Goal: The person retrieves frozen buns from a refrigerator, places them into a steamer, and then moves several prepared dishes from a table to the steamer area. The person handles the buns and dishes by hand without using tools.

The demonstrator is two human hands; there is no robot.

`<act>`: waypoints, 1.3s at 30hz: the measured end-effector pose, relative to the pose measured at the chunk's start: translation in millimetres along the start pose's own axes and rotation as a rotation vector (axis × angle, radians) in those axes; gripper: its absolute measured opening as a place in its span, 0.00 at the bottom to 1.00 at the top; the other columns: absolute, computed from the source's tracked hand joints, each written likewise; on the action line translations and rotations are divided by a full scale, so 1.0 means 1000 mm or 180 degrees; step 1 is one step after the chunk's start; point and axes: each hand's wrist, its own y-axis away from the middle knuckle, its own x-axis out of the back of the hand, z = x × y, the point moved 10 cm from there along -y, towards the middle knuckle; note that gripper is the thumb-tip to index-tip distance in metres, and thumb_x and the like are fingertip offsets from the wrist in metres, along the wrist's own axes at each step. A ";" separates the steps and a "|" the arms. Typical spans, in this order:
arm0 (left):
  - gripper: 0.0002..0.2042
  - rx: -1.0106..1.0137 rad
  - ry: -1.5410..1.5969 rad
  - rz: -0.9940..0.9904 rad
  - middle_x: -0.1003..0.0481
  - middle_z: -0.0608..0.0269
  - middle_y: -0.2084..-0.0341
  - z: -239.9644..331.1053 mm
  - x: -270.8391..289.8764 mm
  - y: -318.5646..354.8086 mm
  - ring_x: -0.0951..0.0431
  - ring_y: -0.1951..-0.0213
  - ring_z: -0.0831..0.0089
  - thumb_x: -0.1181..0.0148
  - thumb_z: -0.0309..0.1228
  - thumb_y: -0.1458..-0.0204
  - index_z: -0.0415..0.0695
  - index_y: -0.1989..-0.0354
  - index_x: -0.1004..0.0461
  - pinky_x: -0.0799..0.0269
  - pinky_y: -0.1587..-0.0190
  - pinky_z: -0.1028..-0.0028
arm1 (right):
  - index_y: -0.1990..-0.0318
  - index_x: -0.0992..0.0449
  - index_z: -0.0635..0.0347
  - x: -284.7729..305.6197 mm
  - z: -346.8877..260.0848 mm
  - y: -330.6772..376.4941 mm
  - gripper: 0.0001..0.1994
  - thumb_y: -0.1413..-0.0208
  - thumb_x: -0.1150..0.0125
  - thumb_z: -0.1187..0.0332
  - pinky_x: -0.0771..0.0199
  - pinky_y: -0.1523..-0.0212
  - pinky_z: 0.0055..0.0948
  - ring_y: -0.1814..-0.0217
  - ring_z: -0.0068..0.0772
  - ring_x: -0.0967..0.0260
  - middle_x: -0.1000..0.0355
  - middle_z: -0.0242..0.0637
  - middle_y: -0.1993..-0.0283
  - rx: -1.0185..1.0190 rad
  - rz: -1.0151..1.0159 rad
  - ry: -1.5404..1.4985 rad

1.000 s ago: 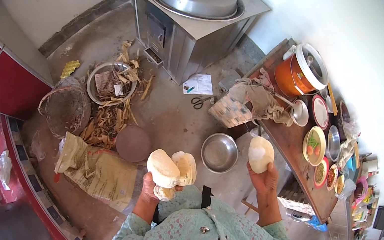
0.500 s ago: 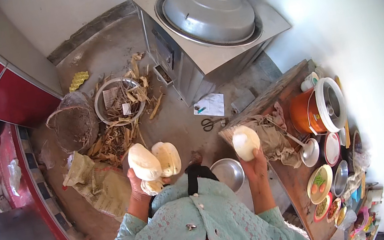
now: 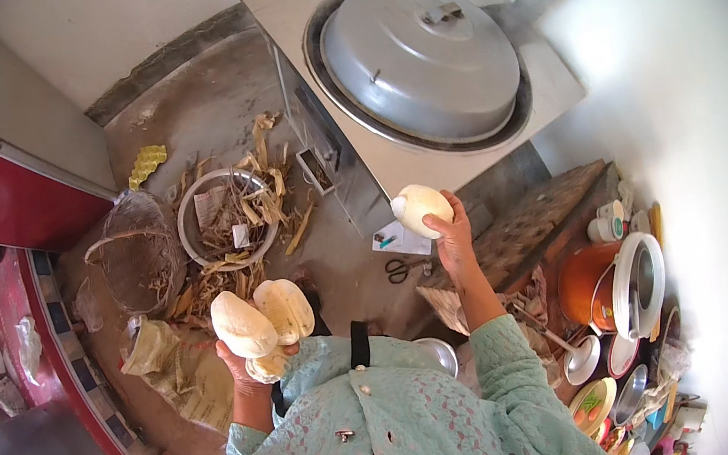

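My left hand (image 3: 240, 369) is closed round three pale steamed buns (image 3: 243, 325), bunched together in front of my left side. My right hand (image 3: 455, 242) grips a single steamed bun (image 3: 424, 209), a white patch on its left end, and is stretched forward near the front corner of the metal stove (image 3: 557, 92). A big domed aluminium lid (image 3: 413, 58) with a handle covers the wide pan opening in the stove top.
A wicker basket (image 3: 129, 274) and a metal basin (image 3: 184, 223) of dry husks stand on the floor at left, beside a yellowish sack (image 3: 204, 391). On the right, a wooden table (image 3: 533, 210) bears an orange bucket (image 3: 586, 288), a ladle (image 3: 582, 360) and several dishes.
My right hand has moved forward with its bun, from beside the table to the stove's corner. My left hand with its buns has shifted slightly left and toward me. The view has turned.
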 end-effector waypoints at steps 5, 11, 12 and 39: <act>0.42 0.0114 -0.0161 0.0002 0.34 0.63 0.50 0.037 0.014 -0.062 0.31 0.55 0.54 0.43 0.68 0.68 0.52 0.47 0.37 0.29 0.73 0.58 | 0.44 0.39 0.63 -0.002 0.009 -0.046 0.36 0.67 0.30 0.76 0.35 0.48 0.31 0.49 0.36 0.36 0.36 0.41 0.50 0.0027 0.0452 0.1099; 0.43 0.0415 0.0103 -0.0071 0.39 0.61 0.46 0.079 0.018 -0.124 0.35 0.52 0.52 0.40 0.67 0.69 0.56 0.44 0.39 0.30 0.70 0.58 | 0.48 0.35 0.59 -0.018 -0.011 -0.063 0.35 0.69 0.26 0.68 0.33 0.51 0.31 0.52 0.34 0.35 0.34 0.38 0.53 0.0052 0.0475 0.2049; 0.43 0.0417 0.0213 0.0003 0.37 0.59 0.47 0.081 0.019 -0.136 0.33 0.54 0.51 0.39 0.65 0.69 0.56 0.44 0.40 0.30 0.71 0.58 | 0.48 0.34 0.59 -0.009 -0.011 -0.065 0.35 0.69 0.26 0.66 0.33 0.52 0.31 0.53 0.33 0.35 0.34 0.38 0.54 0.0075 0.0501 0.2423; 0.43 -0.0615 -0.0150 0.0509 0.38 0.62 0.46 0.133 -0.025 -0.217 0.35 0.51 0.50 0.41 0.66 0.66 0.57 0.42 0.42 0.29 0.72 0.58 | 0.60 0.35 0.63 -0.033 -0.152 -0.420 0.07 0.40 0.54 0.69 0.25 0.68 0.29 0.68 0.32 0.30 0.32 0.38 0.68 0.0014 0.0999 0.0066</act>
